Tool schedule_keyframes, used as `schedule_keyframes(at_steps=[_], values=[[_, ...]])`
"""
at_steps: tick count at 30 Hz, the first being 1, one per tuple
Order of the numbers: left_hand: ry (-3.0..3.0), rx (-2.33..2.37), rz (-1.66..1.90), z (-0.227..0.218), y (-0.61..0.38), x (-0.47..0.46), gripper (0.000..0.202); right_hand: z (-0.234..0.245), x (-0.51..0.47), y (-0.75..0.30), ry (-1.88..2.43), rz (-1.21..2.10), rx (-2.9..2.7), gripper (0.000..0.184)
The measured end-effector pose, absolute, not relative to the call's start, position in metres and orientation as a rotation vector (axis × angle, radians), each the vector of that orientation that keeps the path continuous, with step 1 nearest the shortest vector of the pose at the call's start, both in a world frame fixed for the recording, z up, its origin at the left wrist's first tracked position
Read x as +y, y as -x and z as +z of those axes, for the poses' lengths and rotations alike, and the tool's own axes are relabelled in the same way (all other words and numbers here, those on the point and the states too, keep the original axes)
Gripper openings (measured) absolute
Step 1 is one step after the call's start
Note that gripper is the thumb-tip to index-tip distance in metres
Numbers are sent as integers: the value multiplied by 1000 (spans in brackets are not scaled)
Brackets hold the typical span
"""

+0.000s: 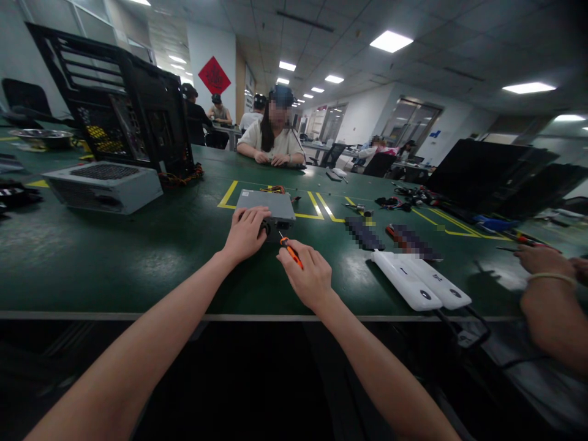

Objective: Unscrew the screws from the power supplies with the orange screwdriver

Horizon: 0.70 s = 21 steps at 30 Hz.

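A grey computer power supply lies on the green tabletop in front of me, its socket side facing me. My left hand grips its near left corner, with the fingers over the top edge; the thumb is mostly hidden. In my right hand is an orange and black screwdriver, held closed in the fingers. Its thin shaft points up and left to the near face of the power supply, below the socket. I cannot tell whether the tip touches a screw. Coloured cables lie behind the power supply.
A second power supply and an open black computer case stand at left. To the right lie two white power banks, blurred phones and loose cables. Another person's hand holds a tool at far right. Someone sits opposite.
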<state>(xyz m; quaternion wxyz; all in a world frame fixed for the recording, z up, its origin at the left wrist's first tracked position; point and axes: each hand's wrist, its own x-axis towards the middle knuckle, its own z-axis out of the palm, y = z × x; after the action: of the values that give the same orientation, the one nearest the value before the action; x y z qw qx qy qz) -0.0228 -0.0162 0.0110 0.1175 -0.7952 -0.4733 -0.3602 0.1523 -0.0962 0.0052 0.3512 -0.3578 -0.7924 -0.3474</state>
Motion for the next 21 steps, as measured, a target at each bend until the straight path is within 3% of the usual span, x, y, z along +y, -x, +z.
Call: schedule_keyframes(at_steps=[14,21], values=[[2339,-1388,-1056,11,23,-15,40,34,-120,-134,1341,-792,-2079,18],[2338,-1367,-1058,10,24,-14,39,28,-124,-131,1323,-778,-2103,21]])
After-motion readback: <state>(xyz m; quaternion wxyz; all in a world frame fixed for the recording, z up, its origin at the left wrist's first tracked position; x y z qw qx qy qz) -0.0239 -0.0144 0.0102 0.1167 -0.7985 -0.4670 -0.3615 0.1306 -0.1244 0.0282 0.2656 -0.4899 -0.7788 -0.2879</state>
